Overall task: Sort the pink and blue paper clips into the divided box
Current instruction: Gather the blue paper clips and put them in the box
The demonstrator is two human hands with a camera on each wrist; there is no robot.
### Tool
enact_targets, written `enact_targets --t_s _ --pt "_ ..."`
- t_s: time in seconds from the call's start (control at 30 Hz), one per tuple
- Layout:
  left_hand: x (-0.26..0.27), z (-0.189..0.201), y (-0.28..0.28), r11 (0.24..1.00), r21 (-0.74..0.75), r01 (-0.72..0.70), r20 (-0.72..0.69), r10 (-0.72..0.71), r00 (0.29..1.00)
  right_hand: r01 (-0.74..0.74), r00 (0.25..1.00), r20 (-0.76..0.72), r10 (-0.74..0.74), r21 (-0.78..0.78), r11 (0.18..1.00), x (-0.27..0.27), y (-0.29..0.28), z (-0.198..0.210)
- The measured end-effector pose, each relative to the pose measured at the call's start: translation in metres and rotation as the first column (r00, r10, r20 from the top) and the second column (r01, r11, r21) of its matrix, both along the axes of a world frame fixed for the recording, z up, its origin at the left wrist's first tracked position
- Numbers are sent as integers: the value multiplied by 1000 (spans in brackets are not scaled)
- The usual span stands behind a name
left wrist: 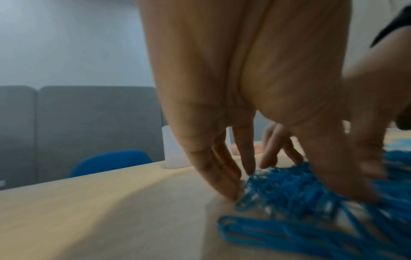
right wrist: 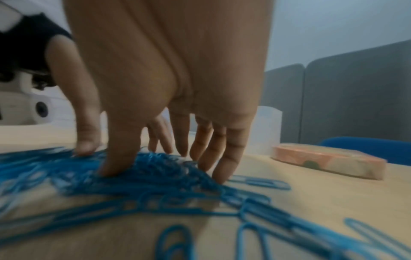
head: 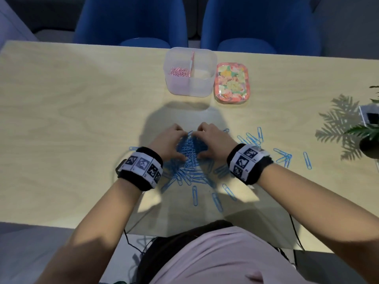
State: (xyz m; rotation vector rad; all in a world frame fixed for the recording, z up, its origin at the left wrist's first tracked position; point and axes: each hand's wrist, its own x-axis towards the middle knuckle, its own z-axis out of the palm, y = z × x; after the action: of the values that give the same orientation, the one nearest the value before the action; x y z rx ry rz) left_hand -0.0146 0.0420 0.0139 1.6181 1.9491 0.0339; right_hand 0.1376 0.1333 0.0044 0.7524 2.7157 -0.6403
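A heap of blue paper clips (head: 190, 148) lies mid-table, with several more scattered to its right (head: 284, 155). My left hand (head: 174, 142) and right hand (head: 209, 140) bracket the heap from either side. In the left wrist view the left hand (left wrist: 289, 184) has straight fingers with tips on the table at the heap's far edge, and the thumb presses the clips (left wrist: 289, 190). The right hand (right wrist: 164, 174) mirrors it on the clips (right wrist: 155, 176). The clear divided box (head: 190, 87) stands beyond, with pink clips (head: 178, 71) in its left compartment. I see no clips in the right one.
A floral pink lid (head: 231, 83) lies just right of the box. A potted plant (head: 367, 136) stands at the table's right edge. Two blue chairs (head: 131, 21) face the far side. Loose clips trail toward the near edge (head: 194, 195).
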Motion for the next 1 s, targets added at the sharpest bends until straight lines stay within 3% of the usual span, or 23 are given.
enact_targets --t_s 0.1,0.23,0.33,0.5,0.67,0.73,0.9,1.0 --pt "13 -2 -1 992 99 -79 57 74 996 43 998 -51 -42 21 999 -11 -7 -2" --pt "14 -6 -3 978 171 -118 43 112 993 28 1000 -2 -28 72 997 -11 -3 1" --pt "8 -8 -8 944 180 -275 185 242 952 143 985 -98 -146 -32 989 -1 9 14" --pt "2 -3 -7 939 172 -297 222 257 941 346 862 -271 -428 -302 888 -3 55 52" --pt "-3 5 2 939 194 -283 235 236 943 520 649 -251 -718 -543 659 -47 119 77" --pt "-6 13 10 940 187 -284 259 232 938 543 651 -193 -734 -558 628 -68 142 85" --pt "-14 41 42 934 196 -300 309 231 923 623 699 -100 -708 -400 672 -102 182 78" --pt "-21 64 74 898 285 -335 324 238 915 606 691 -98 -717 -463 647 -103 182 81"
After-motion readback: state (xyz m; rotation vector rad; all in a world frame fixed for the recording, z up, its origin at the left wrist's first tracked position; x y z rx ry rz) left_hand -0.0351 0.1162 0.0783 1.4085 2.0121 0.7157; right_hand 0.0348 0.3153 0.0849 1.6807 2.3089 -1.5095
